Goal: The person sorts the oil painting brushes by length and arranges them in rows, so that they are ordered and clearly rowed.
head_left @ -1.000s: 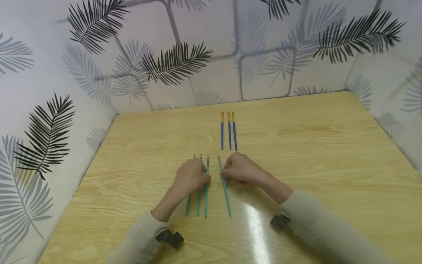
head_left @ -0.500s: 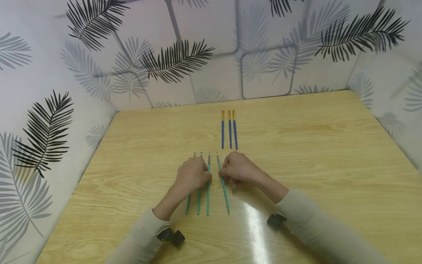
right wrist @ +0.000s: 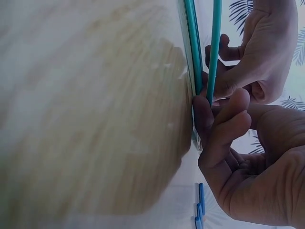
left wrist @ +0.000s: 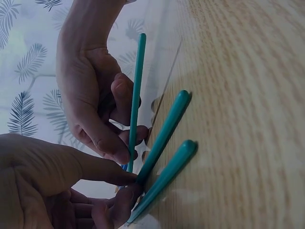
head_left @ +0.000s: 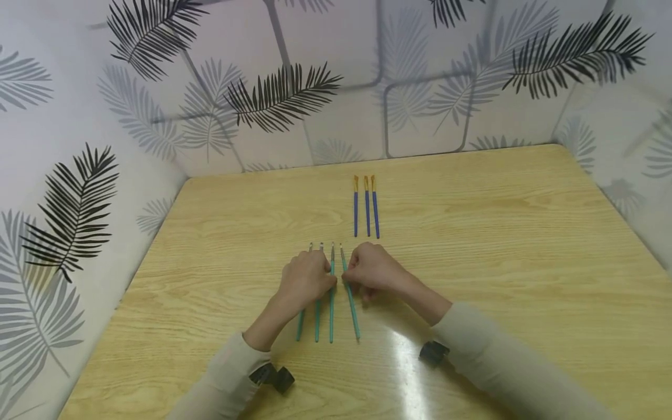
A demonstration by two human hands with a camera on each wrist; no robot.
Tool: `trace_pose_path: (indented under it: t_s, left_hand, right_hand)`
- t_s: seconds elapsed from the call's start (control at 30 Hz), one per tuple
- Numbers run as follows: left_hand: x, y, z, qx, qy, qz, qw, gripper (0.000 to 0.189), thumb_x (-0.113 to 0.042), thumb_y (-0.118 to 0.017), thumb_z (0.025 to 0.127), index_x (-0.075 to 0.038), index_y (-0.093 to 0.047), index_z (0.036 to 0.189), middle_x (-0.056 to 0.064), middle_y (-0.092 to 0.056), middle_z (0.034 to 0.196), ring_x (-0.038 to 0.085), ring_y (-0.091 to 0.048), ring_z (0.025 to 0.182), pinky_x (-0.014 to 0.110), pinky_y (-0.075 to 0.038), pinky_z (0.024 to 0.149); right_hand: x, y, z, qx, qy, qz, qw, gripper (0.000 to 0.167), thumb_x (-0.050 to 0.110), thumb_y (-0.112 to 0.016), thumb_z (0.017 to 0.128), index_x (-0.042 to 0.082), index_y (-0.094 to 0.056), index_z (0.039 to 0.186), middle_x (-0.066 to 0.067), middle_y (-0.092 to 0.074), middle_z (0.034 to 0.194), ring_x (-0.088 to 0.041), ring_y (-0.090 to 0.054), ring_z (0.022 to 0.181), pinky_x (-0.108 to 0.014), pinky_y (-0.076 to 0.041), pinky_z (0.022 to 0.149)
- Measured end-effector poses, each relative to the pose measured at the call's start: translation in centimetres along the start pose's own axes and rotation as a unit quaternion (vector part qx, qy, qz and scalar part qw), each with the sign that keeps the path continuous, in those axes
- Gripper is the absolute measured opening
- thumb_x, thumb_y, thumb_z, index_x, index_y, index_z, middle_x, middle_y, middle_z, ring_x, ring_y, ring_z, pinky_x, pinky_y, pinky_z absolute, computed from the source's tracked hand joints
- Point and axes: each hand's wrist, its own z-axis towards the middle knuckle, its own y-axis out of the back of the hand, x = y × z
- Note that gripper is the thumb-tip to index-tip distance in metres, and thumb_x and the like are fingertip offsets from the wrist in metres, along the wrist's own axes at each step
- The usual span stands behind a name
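Several thin teal paintbrushes lie side by side on the wooden table, pale tips toward the far side. My left hand (head_left: pixel 307 280) covers the middles of the left two brushes and pinches the third teal paintbrush (head_left: pixel 332 318) between thumb and finger. Just right of it, my right hand (head_left: pixel 375 269) pinches another teal paintbrush (head_left: pixel 353 315), slightly slanted, its handle end turned to the right. In the left wrist view this right-hand paintbrush (left wrist: pixel 137 90) angles up off the table, and both hands' fingertips are close together.
Three blue-handled paintbrushes (head_left: pixel 367 213) with golden tips lie parallel farther back on the wooden table (head_left: pixel 499 233). A wall with a leaf pattern (head_left: pixel 336 81) rises behind the table's far edge. Dark wrist cameras (head_left: pixel 273 378) sit at both sleeves.
My right hand has moved left with its teal paintbrush, narrowing the gap to the third one. The left hand stays nearly in place, its pinched brush now a little straighter.
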Motion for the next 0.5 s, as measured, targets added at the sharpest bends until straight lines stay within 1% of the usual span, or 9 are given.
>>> trace_pose_path:
  t_s: [0.1, 0.2, 0.23, 0.33, 0.43, 0.5]
  left_hand:
    - [0.05, -0.04, 0.04, -0.001, -0.001, 0.001, 1.0000, 0.044, -0.004, -0.075, 0.090, -0.013, -0.052, 0.055, -0.010, -0.033, 0.042, 0.002, -0.029, 0.036, 0.016, -0.021, 0.035]
    - [0.11, -0.08, 0.12, -0.002, 0.001, 0.003, 1.0000, 0.034, -0.005, -0.075, 0.091, -0.008, -0.061, 0.060, -0.009, -0.034, 0.043, 0.002, -0.029, 0.036, 0.016, -0.021, 0.036]
    - [0.14, -0.09, 0.14, -0.003, 0.000, 0.004, 1.0000, 0.028, -0.005, -0.075, 0.091, -0.005, -0.066, 0.065, -0.009, -0.035, 0.043, 0.002, -0.029, 0.036, 0.016, -0.022, 0.036]
    - [0.16, -0.11, 0.17, -0.002, 0.002, 0.003, 1.0000, 0.016, -0.005, -0.075, 0.091, 0.000, -0.073, 0.076, -0.009, -0.036, 0.044, 0.003, -0.030, 0.036, 0.016, -0.022, 0.036]
    - [0.16, -0.13, 0.15, -0.002, 0.002, 0.006, 1.0000, 0.011, -0.006, -0.075, 0.092, 0.003, -0.076, 0.085, -0.009, -0.037, 0.044, 0.003, -0.032, 0.037, 0.016, -0.023, 0.036]
    - [0.13, -0.14, 0.14, -0.003, 0.003, 0.006, 1.0000, 0.011, -0.006, -0.075, 0.091, 0.003, -0.076, 0.084, -0.009, -0.037, 0.044, 0.003, -0.032, 0.037, 0.016, -0.023, 0.036]
  right_hand:
    - [0.17, -0.18, 0.09, 0.001, -0.007, -0.004, 1.0000, 0.019, 0.007, -0.068, 0.095, 0.003, -0.066, 0.077, -0.008, -0.071, 0.066, -0.011, -0.060, 0.040, -0.024, -0.053, 0.045]
    - [0.28, -0.32, 0.22, -0.001, -0.011, -0.007, 0.9999, 0.019, 0.007, -0.068, 0.095, 0.003, -0.065, 0.077, -0.008, -0.071, 0.066, -0.012, -0.061, 0.041, -0.025, -0.054, 0.045]
    - [0.30, -0.36, 0.26, -0.002, -0.011, -0.009, 0.9999, 0.018, 0.007, -0.068, 0.095, 0.003, -0.065, 0.077, -0.007, -0.071, 0.066, -0.012, -0.061, 0.041, -0.025, -0.054, 0.045]
    - [0.31, -0.46, 0.39, -0.005, -0.010, -0.012, 0.9999, 0.016, 0.005, -0.067, 0.094, 0.003, -0.064, 0.079, -0.007, -0.071, 0.066, -0.013, -0.062, 0.041, -0.025, -0.054, 0.045]
    - [0.30, -0.53, 0.50, -0.003, -0.010, -0.015, 0.9998, 0.013, 0.003, -0.066, 0.094, 0.003, -0.064, 0.081, -0.007, -0.071, 0.066, -0.013, -0.062, 0.042, -0.025, -0.053, 0.044]
    - [0.32, -0.52, 0.53, -0.002, -0.010, -0.016, 0.9998, 0.012, 0.002, -0.066, 0.094, 0.002, -0.063, 0.082, -0.007, -0.071, 0.067, -0.014, -0.063, 0.043, -0.025, -0.053, 0.044]
